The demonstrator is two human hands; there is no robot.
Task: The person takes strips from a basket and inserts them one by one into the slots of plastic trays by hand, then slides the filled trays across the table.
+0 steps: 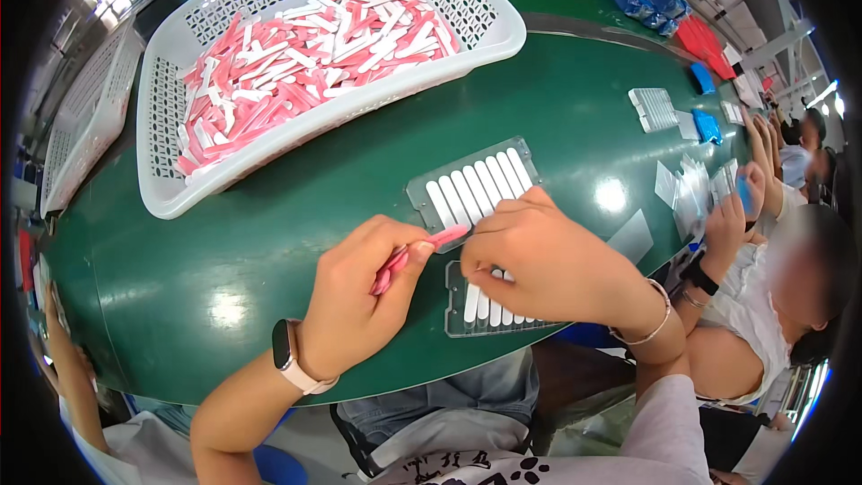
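Note:
My left hand (373, 292) is closed round several slim pink plastic sticks (449, 235); one juts out past the thumb toward my right hand. My right hand (539, 256) is curled over the near clear tray (456, 328), its fingertips bent in above the tray's left end. Whether those fingertips pinch anything is hidden. White sticks (485, 313) stand side by side in that tray, partly covered by my hand. Just beyond lies a second clear tray (417, 190), with a row of white sticks (478, 183) in its slots.
A large white perforated basket (202, 198) heaped with pink and white sticks (296, 63) stands far left on the green table (224, 278). Another basket (90, 126) sits beside it. On the right are a filled tray (653, 110), clear sheets (628, 238), blue packs (708, 127) and a co-worker's hands (725, 224).

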